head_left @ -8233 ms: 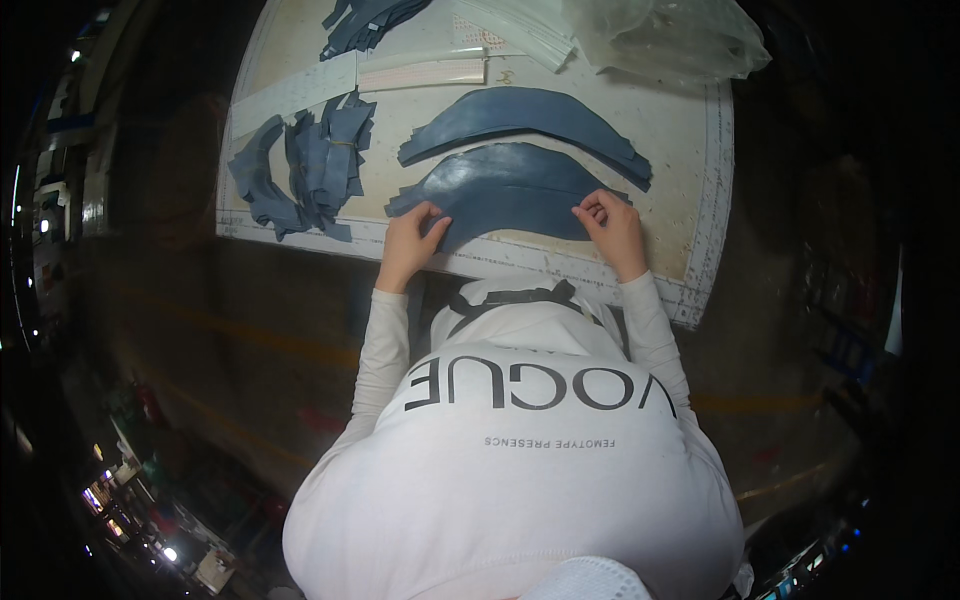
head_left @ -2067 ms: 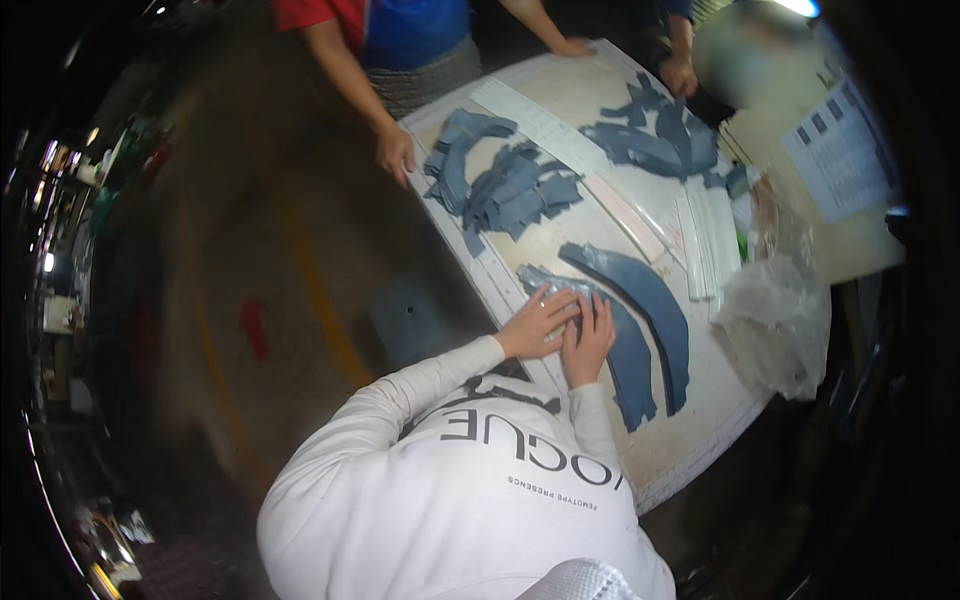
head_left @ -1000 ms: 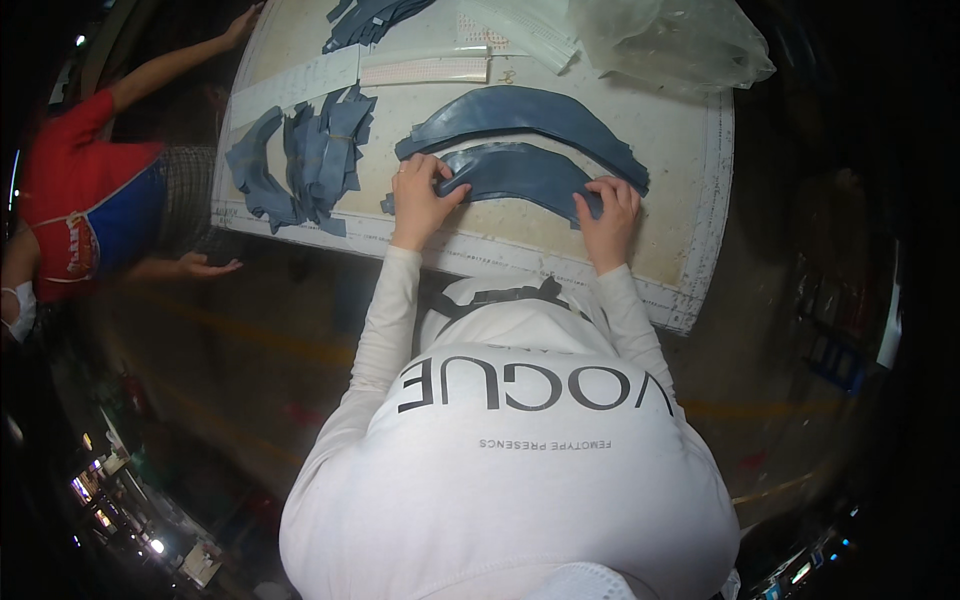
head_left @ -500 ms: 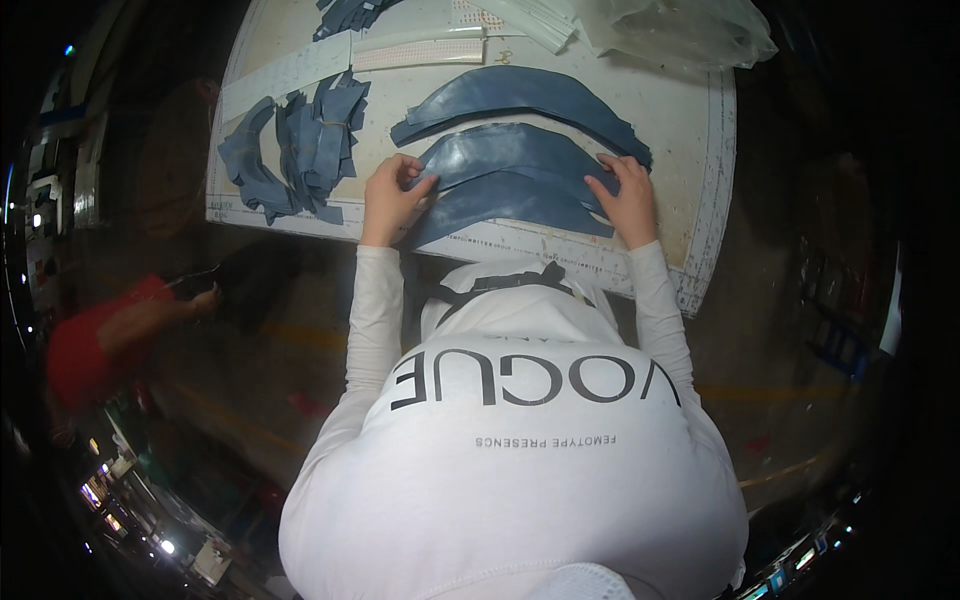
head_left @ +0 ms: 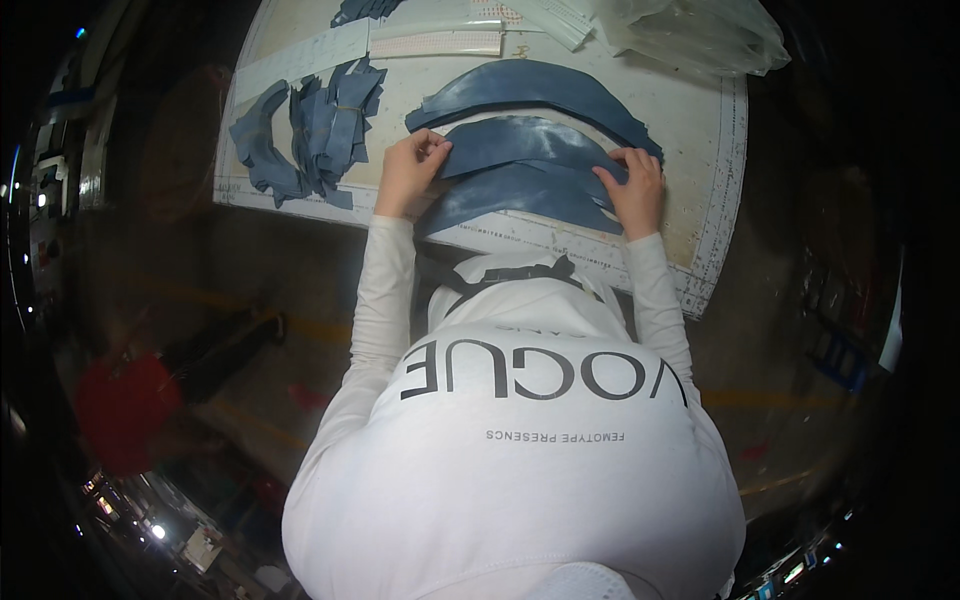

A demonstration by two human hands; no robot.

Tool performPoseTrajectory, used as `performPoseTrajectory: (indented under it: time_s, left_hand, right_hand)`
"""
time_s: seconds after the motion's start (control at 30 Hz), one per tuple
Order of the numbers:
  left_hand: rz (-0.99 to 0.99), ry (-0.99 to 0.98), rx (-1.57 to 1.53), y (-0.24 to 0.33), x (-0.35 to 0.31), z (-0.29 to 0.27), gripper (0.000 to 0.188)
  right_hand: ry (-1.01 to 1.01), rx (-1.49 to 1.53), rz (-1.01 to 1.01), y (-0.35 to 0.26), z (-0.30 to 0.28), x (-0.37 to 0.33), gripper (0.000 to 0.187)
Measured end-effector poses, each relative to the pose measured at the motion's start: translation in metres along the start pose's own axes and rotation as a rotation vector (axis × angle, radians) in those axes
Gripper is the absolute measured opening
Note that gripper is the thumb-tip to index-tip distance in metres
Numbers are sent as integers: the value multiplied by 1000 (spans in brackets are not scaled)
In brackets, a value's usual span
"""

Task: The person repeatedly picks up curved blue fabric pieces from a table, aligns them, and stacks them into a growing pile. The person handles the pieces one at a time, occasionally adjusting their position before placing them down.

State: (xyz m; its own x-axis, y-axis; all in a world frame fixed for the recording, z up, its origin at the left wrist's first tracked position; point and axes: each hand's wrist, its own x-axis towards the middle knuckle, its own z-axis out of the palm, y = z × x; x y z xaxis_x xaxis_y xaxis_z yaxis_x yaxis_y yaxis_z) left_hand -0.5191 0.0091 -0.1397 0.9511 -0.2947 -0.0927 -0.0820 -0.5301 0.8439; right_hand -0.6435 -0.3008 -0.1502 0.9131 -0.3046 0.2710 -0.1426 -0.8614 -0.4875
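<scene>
A curved blue piece of leather-like sheet (head_left: pixel 530 140) spans the space between my two hands. At its left end, my left hand (head_left: pixel 412 172) is closed, thumb and fingers pinching the tip. My right hand (head_left: pixel 637 192) has its fingers bent over the right end, thumb underneath, closed on it too. Just nearer to me lies another curved blue piece (head_left: pixel 520 196), partly covered by the held one. Beyond them rests a stack of similar curved blue pieces (head_left: pixel 530 82); its right end reaches close to my right fingers.
Bundles of smaller blue pieces (head_left: pixel 335 125) lie on the left of the white table (head_left: pixel 395 140). Behind are a pale printed strip (head_left: pixel 435 43) and a clear plastic bag (head_left: pixel 700 38). Ruled markings run along the table edge. A person in red (head_left: pixel 125 410) is off to the left.
My left hand has shifted away from me with the held piece's left end, showing more of the near piece. The view has moved slightly. The person in red has changed position.
</scene>
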Motion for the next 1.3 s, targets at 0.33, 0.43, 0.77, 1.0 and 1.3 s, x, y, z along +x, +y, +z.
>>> performPoseTrajectory:
  time_s: [0.33,0.43,0.77,1.0,1.3]
  left_hand:
    - [-100,-248,109,-19,-47,-18,17]
    - [-94,-182,149,-30,-60,-13,17]
    - [134,4,193,-8,-68,-6,29]
    - [105,-167,415,-5,-75,3,36]
    - [-78,-398,-40,14,-47,-41,20]
  right_hand:
    - [-247,202,177,-9,-36,-37,18]
    - [-282,186,252,-11,-33,-48,19]
    - [-184,116,-24,-30,-21,-33,34]
    - [-370,71,-98,-36,-3,-31,34]
    - [-518,422,152,-24,-43,-24,20]
